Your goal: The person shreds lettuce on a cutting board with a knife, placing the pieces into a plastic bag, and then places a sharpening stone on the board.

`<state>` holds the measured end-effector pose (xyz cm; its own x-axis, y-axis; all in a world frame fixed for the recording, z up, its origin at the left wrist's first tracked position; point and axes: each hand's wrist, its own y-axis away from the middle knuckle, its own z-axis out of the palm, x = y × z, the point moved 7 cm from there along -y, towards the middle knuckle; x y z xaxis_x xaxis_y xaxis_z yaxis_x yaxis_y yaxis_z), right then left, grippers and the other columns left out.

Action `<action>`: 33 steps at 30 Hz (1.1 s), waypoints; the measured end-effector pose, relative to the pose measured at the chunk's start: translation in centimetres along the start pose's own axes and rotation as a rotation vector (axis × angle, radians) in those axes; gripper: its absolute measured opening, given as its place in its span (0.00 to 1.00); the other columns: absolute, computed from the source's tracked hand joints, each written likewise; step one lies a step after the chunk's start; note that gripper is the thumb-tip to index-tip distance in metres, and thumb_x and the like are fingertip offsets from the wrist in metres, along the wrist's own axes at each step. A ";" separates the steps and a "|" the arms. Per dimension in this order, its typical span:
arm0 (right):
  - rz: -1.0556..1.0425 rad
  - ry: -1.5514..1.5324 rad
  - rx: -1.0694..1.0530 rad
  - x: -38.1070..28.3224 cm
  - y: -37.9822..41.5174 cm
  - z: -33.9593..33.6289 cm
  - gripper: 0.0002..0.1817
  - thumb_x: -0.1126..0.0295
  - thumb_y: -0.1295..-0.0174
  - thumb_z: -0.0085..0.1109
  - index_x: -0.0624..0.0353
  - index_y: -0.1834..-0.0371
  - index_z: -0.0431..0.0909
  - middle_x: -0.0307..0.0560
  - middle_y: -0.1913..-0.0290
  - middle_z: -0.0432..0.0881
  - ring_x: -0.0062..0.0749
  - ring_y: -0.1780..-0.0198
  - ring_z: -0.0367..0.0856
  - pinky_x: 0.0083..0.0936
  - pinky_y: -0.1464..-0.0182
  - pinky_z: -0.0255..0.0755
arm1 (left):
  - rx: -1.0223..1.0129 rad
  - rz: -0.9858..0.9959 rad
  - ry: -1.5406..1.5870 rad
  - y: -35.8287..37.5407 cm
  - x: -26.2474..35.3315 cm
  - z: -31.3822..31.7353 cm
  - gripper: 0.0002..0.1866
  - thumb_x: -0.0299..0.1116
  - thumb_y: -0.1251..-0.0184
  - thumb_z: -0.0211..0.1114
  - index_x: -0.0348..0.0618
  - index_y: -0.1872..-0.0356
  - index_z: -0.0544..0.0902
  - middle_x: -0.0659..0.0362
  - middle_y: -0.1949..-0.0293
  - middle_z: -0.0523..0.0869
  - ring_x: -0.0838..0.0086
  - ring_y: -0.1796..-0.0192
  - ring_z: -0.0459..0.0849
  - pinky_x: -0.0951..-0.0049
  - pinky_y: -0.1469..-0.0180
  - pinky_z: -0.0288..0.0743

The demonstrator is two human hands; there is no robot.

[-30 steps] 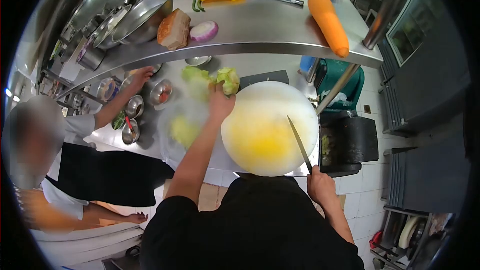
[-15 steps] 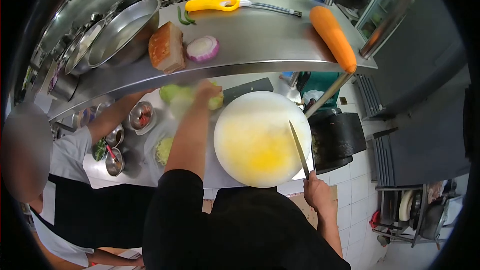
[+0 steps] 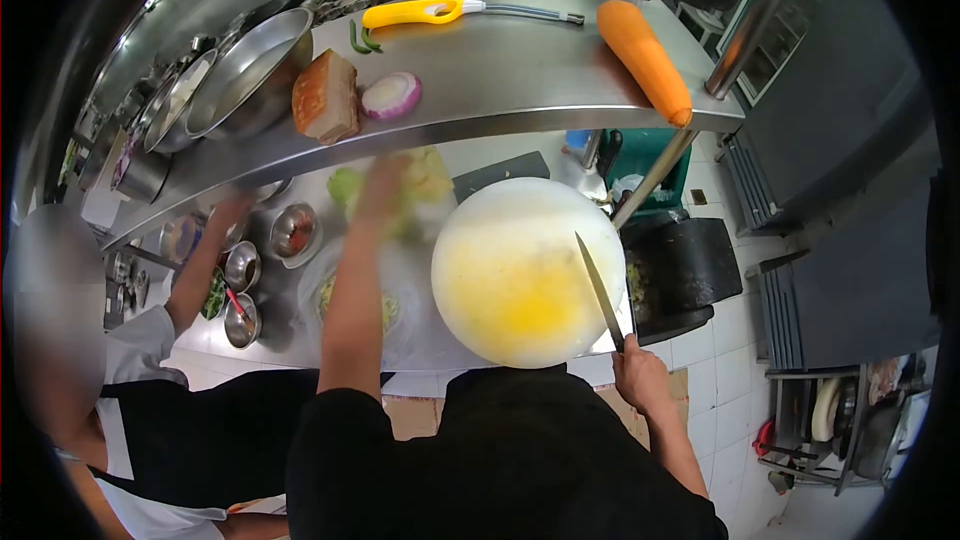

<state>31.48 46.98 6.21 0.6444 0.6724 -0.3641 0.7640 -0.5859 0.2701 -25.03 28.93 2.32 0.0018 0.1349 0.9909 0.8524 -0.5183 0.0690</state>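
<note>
My right hand (image 3: 641, 376) is closed around the handle of a kitchen knife (image 3: 598, 285). The blade lies across the right side of a round white chopping board (image 3: 490, 240) with a yellow stain in its middle. Left of the board, my left hand (image 3: 387, 178) is smeared by motion among pale green cabbage pieces (image 3: 430, 176); whether it holds one I cannot make out. Below my left forearm, a clear plastic bag (image 3: 312, 280) with shredded cabbage sits on the steel counter, partly hidden by the arm.
On the raised steel shelf (image 3: 500, 80) are a carrot (image 3: 643, 60), a yellow gas lighter (image 3: 425, 12), an onion half (image 3: 391, 96), a block of pork (image 3: 326, 97), green chillies (image 3: 362, 37) and metal bowls (image 3: 250, 70). A co-worker's arm (image 3: 205, 260) reaches over small bowls (image 3: 295, 232) at left.
My left hand has shifted left over the cabbage, and more of the plastic bag shows. The co-worker's arm has drawn back left. My right hand keeps the knife on the board.
</note>
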 end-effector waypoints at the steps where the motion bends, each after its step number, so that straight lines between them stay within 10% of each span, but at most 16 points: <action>1: -0.007 0.005 -0.006 0.1 -0.1 -0.1 0.12 0.64 0.27 0.58 0.63 0.56 0.70 0.67 0.70 0.86 0.70 0.65 0.86 0.61 0.60 0.78 | -0.059 0.096 0.055 0.5 0.1 0.2 0.29 0.38 0.34 0.69 0.41 0.33 0.78 0.54 0.46 0.88 0.64 0.48 0.90 0.67 0.50 0.84; 8: -0.071 -0.011 -0.046 0.2 -0.7 -1.0 0.13 0.64 0.27 0.58 0.64 0.55 0.71 0.68 0.70 0.86 0.70 0.63 0.86 0.61 0.59 0.78 | -0.042 -0.272 0.284 14.6 3.8 11.1 0.33 0.45 0.33 0.71 0.42 0.30 0.75 0.53 0.43 0.87 0.66 0.46 0.89 0.62 0.50 0.88; 15: -0.110 -0.237 -0.013 -3.3 -2.2 -1.6 0.14 0.63 0.24 0.56 0.64 0.51 0.72 0.67 0.67 0.87 0.70 0.61 0.86 0.60 0.57 0.77 | -0.123 -0.446 -0.442 19.8 5.3 15.7 0.41 0.68 0.31 0.67 0.35 0.40 0.81 0.46 0.57 0.91 0.59 0.47 0.91 0.53 0.52 0.87; 18: -0.118 -0.257 -0.081 -4.3 -2.6 -0.8 0.14 0.63 0.23 0.55 0.64 0.49 0.71 0.68 0.66 0.87 0.71 0.60 0.86 0.61 0.56 0.77 | -0.093 -0.390 -0.875 19.2 2.8 13.8 0.44 0.68 0.35 0.70 0.39 0.32 0.78 0.39 0.42 0.86 0.53 0.36 0.86 0.46 0.39 0.80; 20: -0.146 -0.300 -0.096 -4.8 -2.6 -1.0 0.13 0.64 0.23 0.54 0.64 0.48 0.71 0.69 0.65 0.87 0.71 0.60 0.86 0.62 0.55 0.77 | 0.110 0.405 -0.948 20.8 6.3 13.7 0.47 0.64 0.39 0.75 0.45 0.25 0.74 0.37 0.27 0.73 0.49 0.26 0.75 0.49 0.28 0.71; 21: -0.134 -0.340 -0.095 -4.9 -2.6 -1.1 0.13 0.64 0.23 0.54 0.64 0.48 0.70 0.69 0.65 0.87 0.71 0.60 0.86 0.61 0.55 0.76 | 0.111 0.405 -0.951 20.8 6.7 13.2 0.47 0.64 0.39 0.75 0.45 0.25 0.74 0.37 0.27 0.73 0.49 0.26 0.75 0.49 0.28 0.71; 24: -0.130 -0.393 -0.098 -5.0 -2.6 -1.2 0.14 0.64 0.23 0.54 0.64 0.46 0.70 0.69 0.65 0.87 0.72 0.60 0.86 0.61 0.54 0.76 | -0.379 0.390 -0.477 21.6 6.1 15.2 0.49 0.58 0.43 0.77 0.52 0.20 0.70 0.38 0.20 0.62 0.47 0.21 0.66 0.53 0.27 0.71; 33: -0.203 -0.298 0.058 -6.6 -6.2 -3.9 0.15 0.64 0.23 0.53 0.63 0.43 0.68 0.70 0.67 0.87 0.73 0.61 0.85 0.61 0.57 0.76 | -0.140 -0.171 -0.712 17.0 6.2 17.7 0.50 0.72 0.40 0.70 0.47 0.24 0.74 0.43 0.37 0.81 0.49 0.30 0.77 0.54 0.30 0.73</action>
<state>22.68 47.94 10.40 0.4361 0.6214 -0.6509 0.8668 -0.4844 0.1183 -1.27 35.92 7.57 0.2535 0.7131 0.6536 0.7969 -0.5369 0.2767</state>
